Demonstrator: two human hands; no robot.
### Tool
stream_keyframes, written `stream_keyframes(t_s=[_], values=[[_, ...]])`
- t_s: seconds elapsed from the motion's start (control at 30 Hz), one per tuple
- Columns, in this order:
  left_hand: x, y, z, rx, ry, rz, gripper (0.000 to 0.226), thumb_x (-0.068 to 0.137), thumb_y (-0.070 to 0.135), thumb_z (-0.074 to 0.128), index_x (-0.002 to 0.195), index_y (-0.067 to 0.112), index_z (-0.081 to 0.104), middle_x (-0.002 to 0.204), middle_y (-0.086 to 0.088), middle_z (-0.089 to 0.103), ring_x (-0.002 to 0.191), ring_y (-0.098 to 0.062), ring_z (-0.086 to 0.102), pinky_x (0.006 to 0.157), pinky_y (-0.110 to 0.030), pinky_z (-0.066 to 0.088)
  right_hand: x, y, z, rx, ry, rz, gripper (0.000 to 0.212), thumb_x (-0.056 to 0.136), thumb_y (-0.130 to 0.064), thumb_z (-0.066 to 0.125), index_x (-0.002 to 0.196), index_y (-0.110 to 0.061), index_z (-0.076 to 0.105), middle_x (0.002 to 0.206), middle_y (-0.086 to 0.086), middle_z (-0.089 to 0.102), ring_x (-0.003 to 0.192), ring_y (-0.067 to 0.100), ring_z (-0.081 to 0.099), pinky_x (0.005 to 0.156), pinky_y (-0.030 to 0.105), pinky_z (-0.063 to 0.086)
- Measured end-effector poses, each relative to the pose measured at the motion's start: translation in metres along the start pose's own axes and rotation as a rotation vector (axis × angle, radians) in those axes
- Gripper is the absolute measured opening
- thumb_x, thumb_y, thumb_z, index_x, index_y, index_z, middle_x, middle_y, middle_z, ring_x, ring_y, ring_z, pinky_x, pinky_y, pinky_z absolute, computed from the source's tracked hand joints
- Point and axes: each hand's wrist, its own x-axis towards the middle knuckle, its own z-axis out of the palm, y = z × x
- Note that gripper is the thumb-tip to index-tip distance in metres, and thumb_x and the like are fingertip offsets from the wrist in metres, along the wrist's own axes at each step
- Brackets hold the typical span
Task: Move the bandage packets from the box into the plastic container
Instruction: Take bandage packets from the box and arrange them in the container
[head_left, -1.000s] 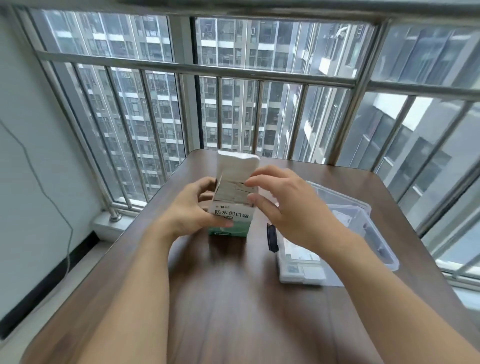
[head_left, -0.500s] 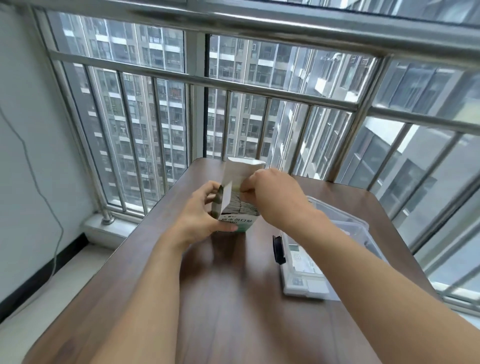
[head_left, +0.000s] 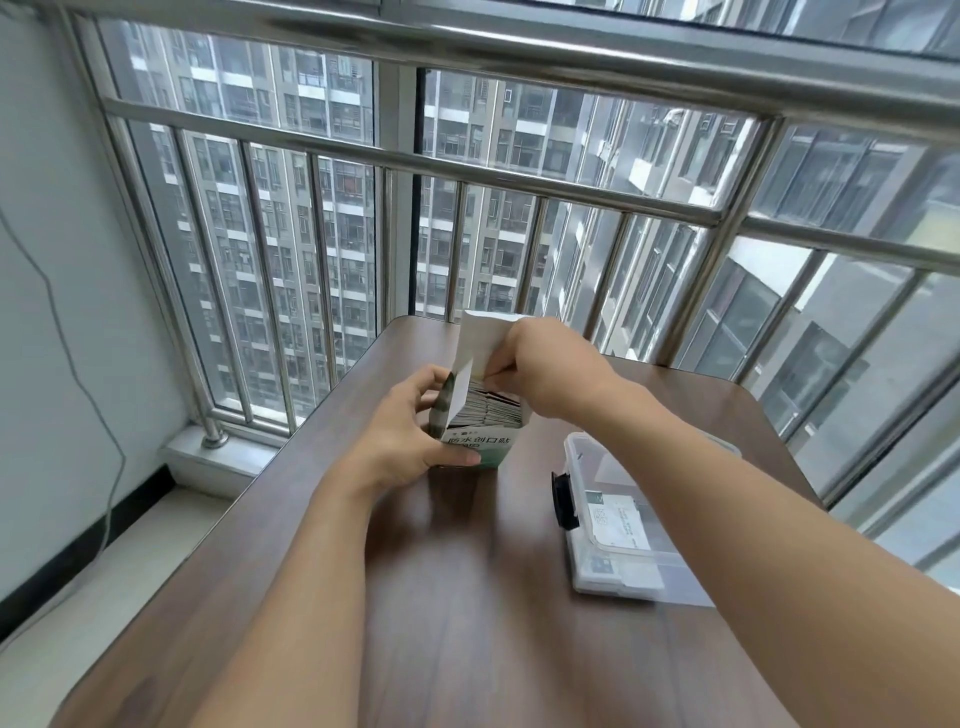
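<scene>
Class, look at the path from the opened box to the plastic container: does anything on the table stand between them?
Nothing visible does. The box, held by the left hand, stands left of the container, with only bare table between them. The right hand is at the packets; the container's top appears open.

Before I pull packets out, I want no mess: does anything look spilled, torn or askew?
Nothing stands out. The box stands upright on the table, lid flap up, held by the left hand, packets inside. The right hand reaches in. The plastic container sits flat beside it.
</scene>
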Motion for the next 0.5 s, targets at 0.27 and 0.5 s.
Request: stream_keyframes(t_s=[0.27,0.5], values=[[0.002,-0.003,0.001,0.000,0.004,-0.030,0.073,0.039,0.010,0.094,0.104,0.028,0.063,0.109,-0.016,0.071,0.111,-0.027,0.067,0.085,-0.035,0.060,0.000,-0.010,0.004,-0.309,0.089,-0.087,0.028,0.086,-0.013,0.067,0.061,-0.021,0.056,0.078,0.001,0.063,0.074,0.031,0.062,0.057,0.029,0.042],[0.005,-0.007,0.001,-0.021,0.031,-0.029,0.079,0.037,0.009,0.095,0.109,0.024,0.065,0.111,-0.017,0.072,0.105,-0.021,0.071,0.084,-0.035,0.061,0.000,-0.011,0.004,-0.212,0.117,-0.080,0.013,0.083,-0.014,0.073,0.082,-0.026,0.077,0.087,0.001,0.071,0.078,0.029,0.066,0.064,0.033,0.052]])
